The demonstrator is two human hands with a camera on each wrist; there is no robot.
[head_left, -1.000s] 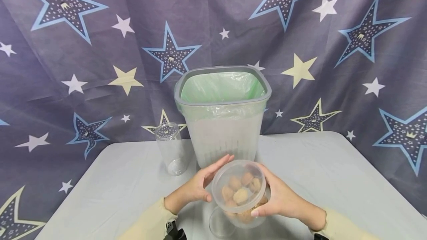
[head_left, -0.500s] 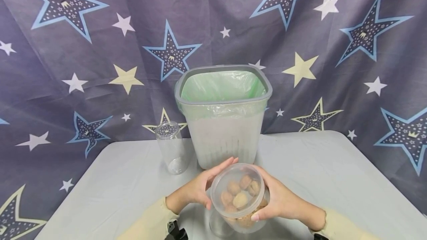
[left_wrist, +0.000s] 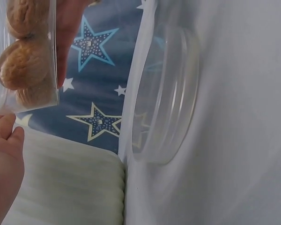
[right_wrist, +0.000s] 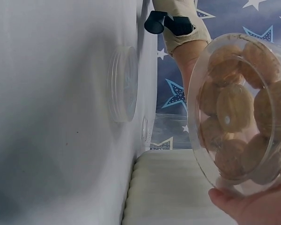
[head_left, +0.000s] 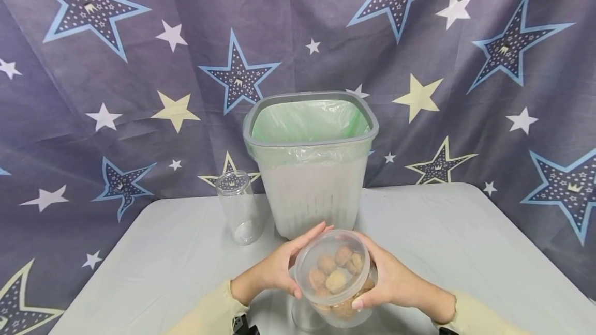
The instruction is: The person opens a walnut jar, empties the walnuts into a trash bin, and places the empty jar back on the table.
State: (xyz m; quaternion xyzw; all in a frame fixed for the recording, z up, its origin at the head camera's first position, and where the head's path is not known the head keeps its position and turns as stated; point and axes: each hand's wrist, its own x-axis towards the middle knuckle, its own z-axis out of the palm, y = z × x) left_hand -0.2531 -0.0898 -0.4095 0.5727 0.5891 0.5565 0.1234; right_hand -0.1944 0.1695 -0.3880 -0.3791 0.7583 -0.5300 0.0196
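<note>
Brown, wrinkled walnuts (head_left: 336, 280) inside tilted, clear cylindrical plastic jar (head_left: 332, 297).
Left hand (head_left: 282, 265) and right hand (head_left: 395, 279) grip its sides; ribbed off-white bin (head_left: 316, 187) holds translucent green liner (head_left: 307, 122).

Back wall fully covered by a purple-grey fabric backdrop (head_left: 298, 30). Printed with stars: large blue-outlined stars (head_left: 239, 77) with dotted fill and small crowns, plain cream stars (head_left: 418, 98), smaller white stars (head_left: 103, 118). Vertical folds and some creases are shown in the cloth. In front, a table (head_left: 442, 242) is placed, top pale grey, both far corners rounded. Far edge is set close against the backdrop; the fabric is also seen past the left and right edges, dropping below table level. Lighting is soft and fairly even; blurred shadows are cast on the tabletop. Small dark specks are picked up there in the right wrist view.
</note>
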